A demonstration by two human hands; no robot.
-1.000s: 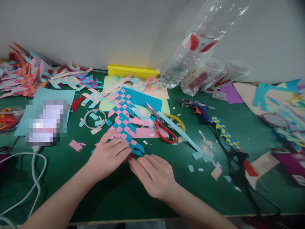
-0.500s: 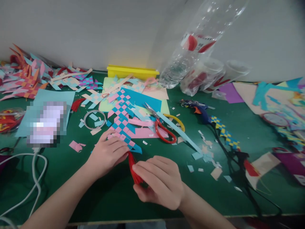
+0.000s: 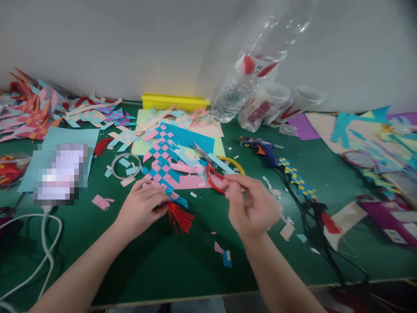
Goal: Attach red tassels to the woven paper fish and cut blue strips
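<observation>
Green desk point(image 3: 192, 282), busy middle: your left hand point(image 3: 141, 204) clamps the woven paper strip point(image 3: 162, 152)

And there it lies, mid-desk, pink and blue checks running away from you, its near end under your left hand. Those fingers are closed on it, right where the red tassel point(image 3: 180, 218) fans out. Across the way, your right hand point(image 3: 256, 204) hangs with bent fingers by the handles of the scissors point(image 3: 208, 164); whether they touch or grip anything, you can't tell from this angle.

Now for the danger! Tug that tassel hard and it could well pull loose from the paper end; squeeze too firmly and the checks might crease. The scissors' blades lie near the strip, so a careless knock on the handles could snag a folded edge.

On to the lettering: the clear bottle point(image 3: 257, 65) wears a white label with red shapes, its print too small to read. One cup point(image 3: 303, 101) shows a red V-like mark. Your phone point(image 3: 60, 171) is pixelated, so nothing reads there.
</observation>
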